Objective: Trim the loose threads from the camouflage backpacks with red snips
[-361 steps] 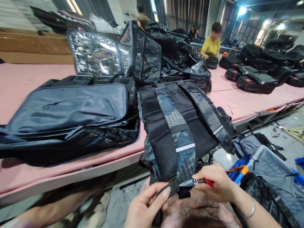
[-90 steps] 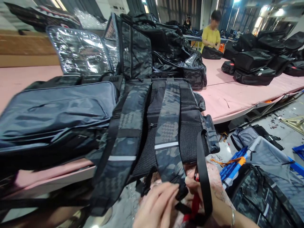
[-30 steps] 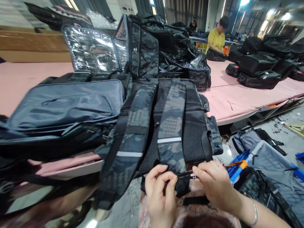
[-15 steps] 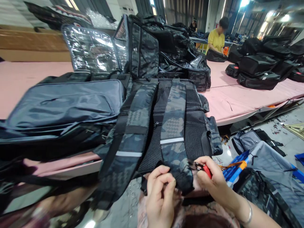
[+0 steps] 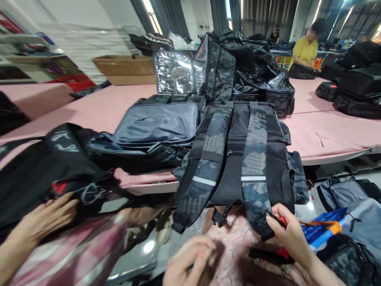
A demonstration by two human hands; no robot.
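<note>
A camouflage backpack (image 5: 233,178) lies on the table edge with its shoulder straps up, hanging over my lap. My right hand (image 5: 290,234) is closed around red-handled snips (image 5: 282,221), whose dark blades rest by the lower end of the right shoulder strap (image 5: 254,163). Below the backpack, my left hand (image 5: 190,258) is apart from the strap, fingers curled together; whatever they may hold is hidden and blurred. A loose black buckle (image 5: 219,217) hangs between the straps.
Beside me on the left, another person's hand (image 5: 56,216) touches a black bag (image 5: 68,159). An open grey-lined bag (image 5: 157,123) lies on the pink table (image 5: 119,103). A cardboard box (image 5: 125,69) and stacked bags stand behind. Bags and blue material (image 5: 324,226) lie at the right.
The view has swung left, bringing the neighbour's hand and black bag into sight. My left hand has dropped away from the strap end; my right hand stays by the strap with the snips.
</note>
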